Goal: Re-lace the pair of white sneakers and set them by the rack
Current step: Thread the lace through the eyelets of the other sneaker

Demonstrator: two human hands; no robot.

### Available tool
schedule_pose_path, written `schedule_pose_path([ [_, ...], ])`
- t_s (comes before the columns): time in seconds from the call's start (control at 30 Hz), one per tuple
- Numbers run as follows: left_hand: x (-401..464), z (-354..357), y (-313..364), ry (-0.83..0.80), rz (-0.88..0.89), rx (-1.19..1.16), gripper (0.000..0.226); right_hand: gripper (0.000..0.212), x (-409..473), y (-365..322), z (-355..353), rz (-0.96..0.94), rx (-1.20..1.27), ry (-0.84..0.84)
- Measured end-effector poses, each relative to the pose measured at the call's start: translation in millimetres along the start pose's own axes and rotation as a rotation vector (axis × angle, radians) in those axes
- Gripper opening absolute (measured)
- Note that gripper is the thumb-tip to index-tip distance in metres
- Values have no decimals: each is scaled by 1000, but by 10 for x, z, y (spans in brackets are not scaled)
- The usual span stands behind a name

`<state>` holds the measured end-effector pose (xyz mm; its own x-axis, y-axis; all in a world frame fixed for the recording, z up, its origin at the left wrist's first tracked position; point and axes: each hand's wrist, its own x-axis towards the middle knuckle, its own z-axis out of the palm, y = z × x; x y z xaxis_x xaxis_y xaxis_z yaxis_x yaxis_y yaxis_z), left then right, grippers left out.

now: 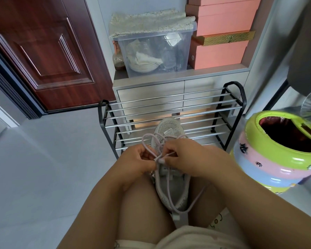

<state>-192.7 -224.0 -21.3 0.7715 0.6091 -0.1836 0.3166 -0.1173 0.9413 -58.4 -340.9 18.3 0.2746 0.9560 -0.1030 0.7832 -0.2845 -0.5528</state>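
You hold a sneaker [171, 178] between your knees, near the rack [169, 112].
Your left hand [135, 161] and right hand [185, 155] each pinch the lace [151, 151], apparently mid-knot.

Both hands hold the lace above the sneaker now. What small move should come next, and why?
Probably pull the lace ends outward to tighten. The left hand and right hand pinch it where it crosses above the sneaker, and loose loops hang over the toe and heel.
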Motion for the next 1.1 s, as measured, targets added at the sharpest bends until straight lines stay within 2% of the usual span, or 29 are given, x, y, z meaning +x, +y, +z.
schedule_pose_path([
  [0.1, 3, -3, -6, 4, 0, 7, 23, 16, -2, 8, -9, -33, 37, 22],
  [0.17, -2, 4, -7, 3, 3, -16, 23, 9, 4, 59, -42, -22, 282, -18],
  [0.23, -8, 13, -5, 8, 1, -44, 22, 13, 1, 136, -79, -30, 598, -65],
  [0.37, 1, 18, -5, -5, -2, -77, 28, 19, 36, 314, -74, -159, 1167, -118],
  [0.47, 7, 22, -2, -15, 1, -76, 30, 25, 76, 394, -35, -242, 1388, -179],
  [0.63, 19, -3, -15, -14, -11, -91, 31, 10, 62, 362, -83, -505, 1772, -443],
  [0.67, 20, -7, -18, -15, -14, -93, 33, 10, 40, 359, -156, -527, 1809, -448],
  [0.77, 28, -15, -33, -17, -11, -82, 32, 10, -41, 318, -236, -572, 1653, -458],
  [0.9, 31, -12, -11, -38, 21, -86, 30, 3, -146, 59, -155, -518, 1094, -680],
  [0.97, 19, -12, 0, -56, 31, -94, 31, 12, -162, -43, -115, -452, 795, -770],
  [1.03, 9, -18, 3, -69, 33, -114, 29, 20, -178, -75, -135, -399, 681, -740],
  [1.1, 11, -30, -7, -68, 32, -130, 29, 23, -196, -72, -231, -258, 745, -563],
])
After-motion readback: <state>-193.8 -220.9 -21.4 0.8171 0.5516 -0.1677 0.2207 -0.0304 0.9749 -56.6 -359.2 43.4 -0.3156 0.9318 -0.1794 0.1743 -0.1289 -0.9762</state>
